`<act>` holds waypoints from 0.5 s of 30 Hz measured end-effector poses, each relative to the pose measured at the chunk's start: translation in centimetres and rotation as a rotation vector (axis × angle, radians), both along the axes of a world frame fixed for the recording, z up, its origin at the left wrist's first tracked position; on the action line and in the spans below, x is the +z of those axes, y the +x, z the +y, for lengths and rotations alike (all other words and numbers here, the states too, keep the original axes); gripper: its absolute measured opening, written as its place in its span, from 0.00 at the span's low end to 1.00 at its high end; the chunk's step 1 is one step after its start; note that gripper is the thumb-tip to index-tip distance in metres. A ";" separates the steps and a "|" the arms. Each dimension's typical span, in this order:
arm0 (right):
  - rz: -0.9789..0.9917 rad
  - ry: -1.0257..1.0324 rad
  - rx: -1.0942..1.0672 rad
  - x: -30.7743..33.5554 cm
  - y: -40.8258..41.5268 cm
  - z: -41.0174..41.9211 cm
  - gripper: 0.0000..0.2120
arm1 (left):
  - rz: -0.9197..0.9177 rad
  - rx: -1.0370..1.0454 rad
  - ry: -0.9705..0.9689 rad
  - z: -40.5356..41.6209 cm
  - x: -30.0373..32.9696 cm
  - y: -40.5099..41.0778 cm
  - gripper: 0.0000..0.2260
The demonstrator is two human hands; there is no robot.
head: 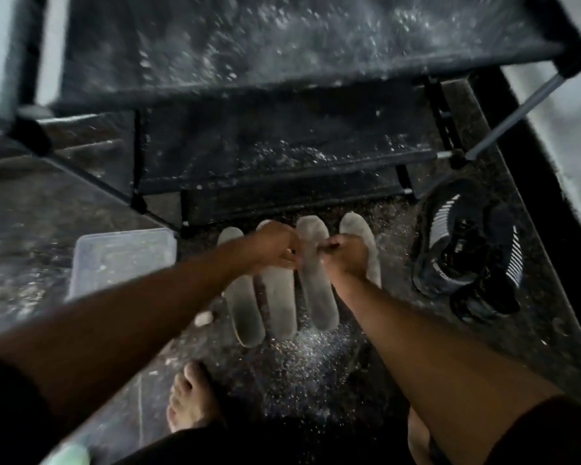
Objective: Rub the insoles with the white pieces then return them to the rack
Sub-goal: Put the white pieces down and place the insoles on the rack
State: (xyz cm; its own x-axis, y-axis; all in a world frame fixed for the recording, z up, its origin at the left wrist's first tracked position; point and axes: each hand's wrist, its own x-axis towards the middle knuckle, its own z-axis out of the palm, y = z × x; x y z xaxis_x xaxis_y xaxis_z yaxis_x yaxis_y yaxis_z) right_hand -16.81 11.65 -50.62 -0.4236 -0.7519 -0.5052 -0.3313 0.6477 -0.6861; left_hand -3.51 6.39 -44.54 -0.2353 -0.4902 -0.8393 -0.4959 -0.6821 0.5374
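Four pale insoles (pixel 279 297), side by side on the dark floor (pixel 81 203), long axes running 12 to 6 o'clock, toes toward the rack (pixel 282 156). Left hand (pixel 275 245) and right hand (pixel 344 255), curled, meet above them; blur hides what they pinch. White piece (pixel 203 318) at 8 o'clock; clear tub (pixel 121 253) at 9; black shoes (pixel 467 250) at 3.

Four insoles (pixel 316 290) — one white piece (pixel 203 318), one tub (pixel 121 260), two shoes (pixel 467 250).
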 end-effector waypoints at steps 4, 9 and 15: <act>-0.088 -0.050 0.089 1.6 6.2 -0.9 0.13 | -0.095 0.039 0.022 -1.1 3.4 10.6 0.07; -0.219 -0.018 0.207 2.5 14.5 0.0 0.07 | -0.067 0.398 0.036 3.2 2.8 19.1 0.16; -0.216 0.037 0.458 1.8 25.1 1.4 0.09 | -0.268 0.715 -0.123 10.0 -3.1 24.5 0.10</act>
State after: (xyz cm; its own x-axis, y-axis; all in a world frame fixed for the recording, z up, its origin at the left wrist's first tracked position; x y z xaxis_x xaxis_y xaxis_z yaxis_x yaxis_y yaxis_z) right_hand 8.25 13.04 -48.78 0.0625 -0.8160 -0.5747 -0.4404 0.4942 -0.7496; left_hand 20.98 16.41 -47.61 0.3773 -0.5402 -0.7522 -0.0818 -0.8285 0.5540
